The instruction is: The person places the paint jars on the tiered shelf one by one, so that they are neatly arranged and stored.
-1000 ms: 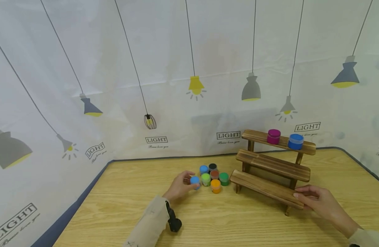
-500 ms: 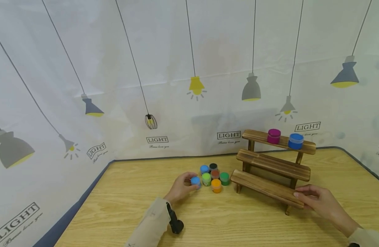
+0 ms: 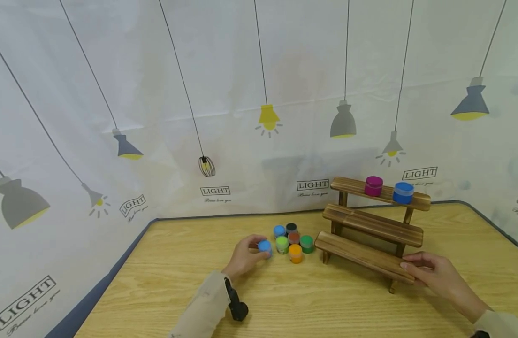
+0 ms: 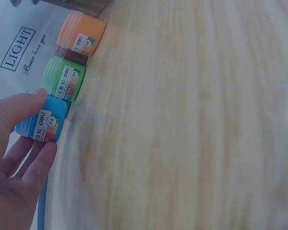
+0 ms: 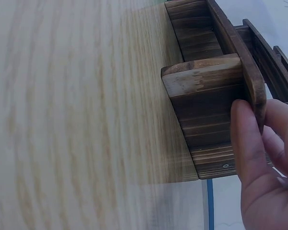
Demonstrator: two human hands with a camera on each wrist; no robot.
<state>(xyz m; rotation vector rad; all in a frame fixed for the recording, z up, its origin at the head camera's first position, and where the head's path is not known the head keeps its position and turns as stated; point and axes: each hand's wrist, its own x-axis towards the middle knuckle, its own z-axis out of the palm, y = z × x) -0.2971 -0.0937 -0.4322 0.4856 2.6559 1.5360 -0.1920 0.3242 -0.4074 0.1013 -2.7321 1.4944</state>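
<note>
My left hand (image 3: 244, 257) pinches a light blue paint jar (image 4: 45, 120) between thumb and fingers, at the left of a cluster of jars. Beside it in the left wrist view are a light green jar (image 4: 65, 79) and an orange jar (image 4: 82, 33). My right hand (image 3: 442, 277) grips the right end of the lowest step of a three-tier wooden rack (image 3: 364, 256). In the right wrist view its thumb lies under the board (image 5: 252, 76), with the fingers on the other side. A magenta jar (image 3: 373, 186) and a blue jar (image 3: 403, 193) stand on the top step.
Behind the held jar are another blue jar (image 3: 279, 231), a black-topped jar (image 3: 291, 228), a brown jar (image 3: 293, 238) and a green jar (image 3: 307, 243). All stand on the wood-grain table (image 3: 309, 305). A lamp-printed backdrop (image 3: 225, 141) rises along the table's far edge.
The left hand and its blue jar have shifted very slightly left, leaving a slightly wider gap to the light green jar. The right hand keeps its hold on the rack.
</note>
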